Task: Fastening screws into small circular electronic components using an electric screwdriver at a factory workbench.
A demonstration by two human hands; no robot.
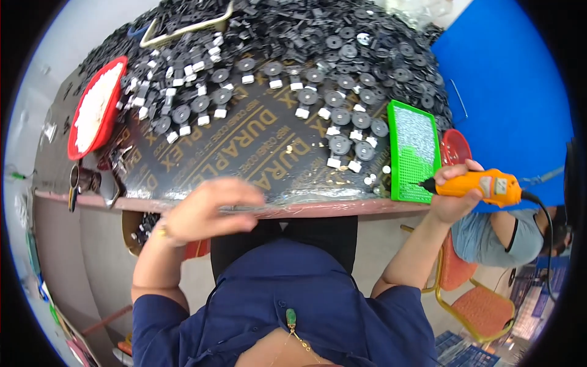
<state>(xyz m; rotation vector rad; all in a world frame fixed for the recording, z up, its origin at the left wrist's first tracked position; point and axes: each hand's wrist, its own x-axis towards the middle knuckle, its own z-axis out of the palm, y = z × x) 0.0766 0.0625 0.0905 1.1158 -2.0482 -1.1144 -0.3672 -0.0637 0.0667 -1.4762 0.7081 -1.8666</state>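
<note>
My right hand point(452, 205) is wrapped round an orange electric screwdriver point(474, 185) with a black cord. Its dark tip points left, over the near end of a green tray point(393, 153) of small silver screws point(416, 125); I cannot tell whether it touches them. Over the table's front edge hangs my left hand point(211, 208), empty, thumb and fingers apart. Beyond it, black round parts with white blocks point(340, 145) lie in loose rows on the dark table point(244, 147). A few small white round bits point(370, 178) rest beside the tray.
A big heap of black parts point(275, 30) covers the table's far side. At left stands a red basket point(116, 101) of white pieces, near a roll of tape point(74, 178). A red bowl point(455, 144) and blue surface point(501, 85) lie right, where another person point(495, 238) sits.
</note>
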